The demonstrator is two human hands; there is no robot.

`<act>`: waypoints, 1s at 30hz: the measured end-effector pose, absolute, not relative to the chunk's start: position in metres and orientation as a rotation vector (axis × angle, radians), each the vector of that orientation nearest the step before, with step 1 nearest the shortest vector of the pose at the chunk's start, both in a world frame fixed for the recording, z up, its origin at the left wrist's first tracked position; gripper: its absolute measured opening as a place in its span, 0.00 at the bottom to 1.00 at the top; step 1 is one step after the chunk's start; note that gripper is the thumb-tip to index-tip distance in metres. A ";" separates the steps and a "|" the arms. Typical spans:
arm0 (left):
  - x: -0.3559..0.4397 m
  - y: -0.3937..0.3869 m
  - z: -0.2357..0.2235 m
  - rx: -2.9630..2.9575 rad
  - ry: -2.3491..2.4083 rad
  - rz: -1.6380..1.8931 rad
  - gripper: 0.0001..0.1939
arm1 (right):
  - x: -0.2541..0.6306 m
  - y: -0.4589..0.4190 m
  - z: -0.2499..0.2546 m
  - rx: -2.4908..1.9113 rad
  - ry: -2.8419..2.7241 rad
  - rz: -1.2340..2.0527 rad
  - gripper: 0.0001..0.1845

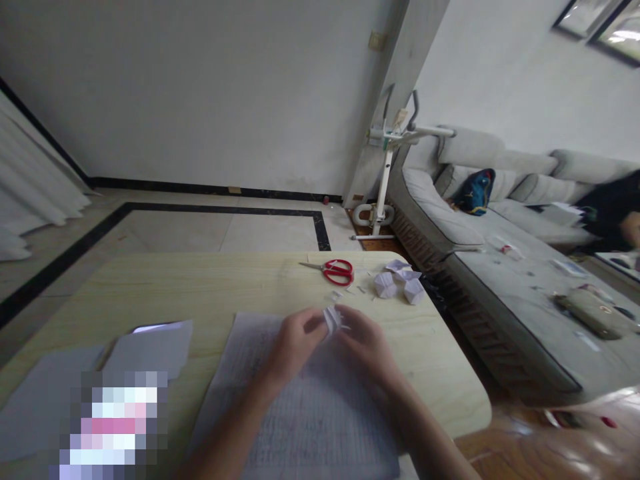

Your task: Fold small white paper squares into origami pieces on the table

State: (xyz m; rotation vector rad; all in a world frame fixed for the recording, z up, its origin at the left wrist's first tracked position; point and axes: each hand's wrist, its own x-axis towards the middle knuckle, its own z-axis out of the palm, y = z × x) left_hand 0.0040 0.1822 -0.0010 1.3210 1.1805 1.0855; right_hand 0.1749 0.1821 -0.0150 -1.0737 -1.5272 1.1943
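Note:
My left hand (301, 339) and my right hand (369, 341) meet over the written sheets, fingers closed on a small folded piece of white paper (331, 320) between them. Its exact shape is blurred. Beneath my forearms lies a large lined sheet of paper (320, 413) covered in handwriting. Just beyond my hands, red-handled scissors (339, 272) rest on the table with the blades pointing left. To their right sits a cluster of folded paper pieces (386, 285). Small paper scraps (336, 295) are scattered between the scissors and my hands.
The pale wooden table (210, 287) has a rounded right corner. White papers (150, 353) and a pixelated bright object (110, 427) lie at left. Beyond the table stand a grey sofa (520, 307) and a white exercise machine (384, 180). Part of a person (613, 210) shows at far right.

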 end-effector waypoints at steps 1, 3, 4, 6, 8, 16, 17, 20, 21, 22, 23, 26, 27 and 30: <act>0.004 0.182 -0.001 1.324 1.181 1.089 0.11 | 0.175 0.182 -0.013 -1.072 -1.519 1.206 0.22; 0.005 0.181 -0.001 1.338 1.198 1.102 0.11 | 0.174 0.182 -0.010 -1.064 -1.514 1.227 0.22; 0.006 0.181 -0.002 1.350 1.210 1.109 0.10 | 0.174 0.182 -0.008 -1.059 -1.519 1.234 0.23; 0.006 0.180 -0.003 1.389 1.230 1.110 0.10 | 0.173 0.181 -0.005 -1.058 -1.543 1.233 0.23; 0.007 0.180 -0.004 1.434 1.250 1.112 0.09 | 0.172 0.181 -0.003 -1.070 -1.583 1.216 0.23; 0.007 0.178 0.001 1.489 1.332 1.133 0.08 | 0.171 0.179 -0.004 -1.025 -1.651 1.226 0.24; 0.008 0.178 0.002 1.493 1.332 1.145 0.08 | 0.170 0.179 -0.004 -1.015 -1.653 1.224 0.24; 0.008 0.178 0.002 1.524 1.360 1.156 0.07 | 0.169 0.177 -0.007 -1.003 -1.674 1.216 0.26; 0.008 0.178 0.002 1.533 1.381 1.155 0.07 | 0.169 0.176 -0.008 -1.002 -1.679 1.216 0.26; 0.008 0.178 0.001 1.537 1.403 1.153 0.07 | 0.168 0.174 -0.009 -1.003 -1.680 1.223 0.27; 0.008 0.178 0.001 1.533 1.419 1.151 0.06 | 0.167 0.174 -0.010 -1.003 -1.676 1.235 0.27; 0.008 0.178 0.002 1.482 1.441 1.139 0.06 | 0.164 0.172 -0.013 -0.999 -1.640 1.268 0.27; 0.008 0.178 0.003 1.456 1.445 1.136 0.06 | 0.163 0.172 -0.015 -1.003 -1.628 1.269 0.27; 0.010 0.178 0.002 1.362 1.441 1.147 0.04 | 0.160 0.175 -0.019 -1.047 -1.598 1.215 0.28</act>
